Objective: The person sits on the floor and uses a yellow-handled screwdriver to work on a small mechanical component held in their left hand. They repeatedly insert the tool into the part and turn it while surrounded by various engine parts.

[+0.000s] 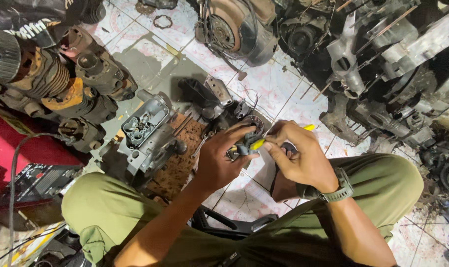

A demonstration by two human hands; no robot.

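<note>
My left hand (220, 157) grips a small dark metal part (247, 144) above the tiled floor, between my knees. My right hand (297, 154), with a green watch on its wrist, holds a yellow-handled tool (259, 143) whose tip rests against that part. The yellow end of the tool sticks out past my right fingers (309, 127). Just behind my hands lies a dark engine piece with thin wires (234, 109). A grey cast metal housing (146, 129) stands left of my left hand on a rusty brown board.
Old engine cylinders (61, 84) are piled at the left by a red surface. A round motor casing (236, 30) sits at the top. Heaps of greasy engine blocks (382, 74) fill the right. A black cable (14, 168) runs down the left. My green trousers (382, 183) frame the bottom.
</note>
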